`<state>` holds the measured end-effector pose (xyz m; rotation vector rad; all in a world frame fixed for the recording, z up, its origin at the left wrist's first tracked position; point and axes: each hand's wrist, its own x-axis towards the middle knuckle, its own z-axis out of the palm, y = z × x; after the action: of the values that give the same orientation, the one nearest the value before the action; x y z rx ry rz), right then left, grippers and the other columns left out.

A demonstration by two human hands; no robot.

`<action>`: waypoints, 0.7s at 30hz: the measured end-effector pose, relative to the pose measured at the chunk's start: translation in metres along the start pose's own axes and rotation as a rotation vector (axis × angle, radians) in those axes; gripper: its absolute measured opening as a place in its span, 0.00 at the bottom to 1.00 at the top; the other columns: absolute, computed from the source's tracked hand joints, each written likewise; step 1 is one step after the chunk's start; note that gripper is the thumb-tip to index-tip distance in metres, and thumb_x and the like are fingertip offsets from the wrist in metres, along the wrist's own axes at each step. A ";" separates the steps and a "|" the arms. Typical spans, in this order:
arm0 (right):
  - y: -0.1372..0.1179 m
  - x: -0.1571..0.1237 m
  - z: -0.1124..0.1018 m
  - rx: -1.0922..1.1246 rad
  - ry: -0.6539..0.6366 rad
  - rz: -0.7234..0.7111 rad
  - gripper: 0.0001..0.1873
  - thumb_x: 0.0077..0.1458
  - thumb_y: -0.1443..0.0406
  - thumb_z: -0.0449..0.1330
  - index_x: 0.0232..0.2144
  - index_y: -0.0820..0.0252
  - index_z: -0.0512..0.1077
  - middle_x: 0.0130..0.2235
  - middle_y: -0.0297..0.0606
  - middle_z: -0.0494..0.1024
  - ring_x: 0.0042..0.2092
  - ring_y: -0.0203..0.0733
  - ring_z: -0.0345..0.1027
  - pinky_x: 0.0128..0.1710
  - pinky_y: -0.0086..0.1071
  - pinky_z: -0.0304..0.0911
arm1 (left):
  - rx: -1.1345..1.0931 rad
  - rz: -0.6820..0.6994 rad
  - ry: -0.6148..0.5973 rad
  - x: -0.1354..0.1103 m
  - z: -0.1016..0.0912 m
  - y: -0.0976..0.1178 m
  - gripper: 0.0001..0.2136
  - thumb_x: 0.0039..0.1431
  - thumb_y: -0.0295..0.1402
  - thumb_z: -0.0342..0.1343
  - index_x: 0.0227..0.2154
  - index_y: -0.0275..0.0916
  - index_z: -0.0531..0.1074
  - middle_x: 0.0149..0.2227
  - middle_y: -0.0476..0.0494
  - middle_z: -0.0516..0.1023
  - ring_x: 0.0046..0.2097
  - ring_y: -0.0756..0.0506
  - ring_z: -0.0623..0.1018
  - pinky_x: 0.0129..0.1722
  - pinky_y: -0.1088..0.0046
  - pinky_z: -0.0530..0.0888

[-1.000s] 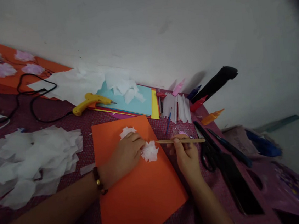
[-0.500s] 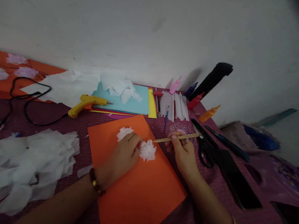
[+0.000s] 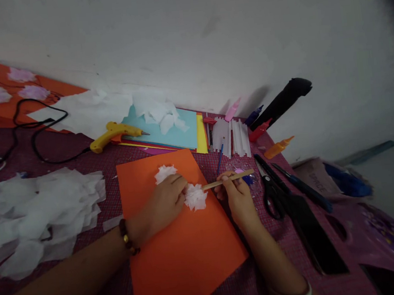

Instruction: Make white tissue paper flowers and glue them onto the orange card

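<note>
An orange sheet of paper (image 3: 179,243) lies on the purple cloth in front of me. My left hand (image 3: 162,202) rests on it, fingers curled and pressed against a white tissue puff (image 3: 195,197). A second white puff (image 3: 164,172) sits just above that hand. My right hand (image 3: 235,197) pinches a wooden stick (image 3: 228,180), whose tip points left into the puff by my left fingers.
A heap of white tissue pieces (image 3: 38,215) lies at the left. A yellow glue gun (image 3: 114,132) with a black cord, a stack of coloured paper (image 3: 170,131), black scissors (image 3: 270,191), pens and small glue bottles (image 3: 277,147) lie near the white wall.
My right hand has slid a little left along the stick, and the stick now tilts slightly upward at its right end. My left hand stays on the puff.
</note>
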<state>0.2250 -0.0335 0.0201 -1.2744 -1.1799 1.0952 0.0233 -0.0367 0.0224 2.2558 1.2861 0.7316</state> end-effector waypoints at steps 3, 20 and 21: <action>0.000 0.000 0.001 0.011 0.010 0.008 0.10 0.55 0.58 0.56 0.28 0.58 0.67 0.21 0.28 0.71 0.20 0.32 0.62 0.19 0.25 0.57 | 0.003 -0.024 0.026 0.000 0.001 -0.001 0.09 0.49 0.18 0.43 0.26 0.38 0.61 0.30 0.47 0.67 0.34 0.47 0.67 0.35 0.70 0.66; 0.003 0.009 -0.002 0.244 0.167 0.064 0.09 0.51 0.59 0.60 0.28 0.59 0.69 0.20 0.29 0.72 0.20 0.31 0.63 0.21 0.25 0.58 | -0.206 0.078 0.305 -0.006 -0.007 0.006 0.05 0.59 0.24 0.45 0.32 0.38 0.64 0.31 0.47 0.69 0.33 0.49 0.69 0.34 0.72 0.68; 0.002 0.009 -0.002 0.262 0.149 0.062 0.09 0.51 0.58 0.60 0.28 0.59 0.69 0.21 0.29 0.72 0.21 0.31 0.64 0.22 0.25 0.60 | -0.206 0.112 0.320 -0.007 -0.009 0.008 0.05 0.60 0.24 0.45 0.33 0.38 0.65 0.31 0.47 0.70 0.33 0.49 0.70 0.34 0.72 0.68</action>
<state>0.2275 -0.0251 0.0187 -1.1721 -0.8606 1.1382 0.0196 -0.0456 0.0319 2.1150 1.1629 1.2480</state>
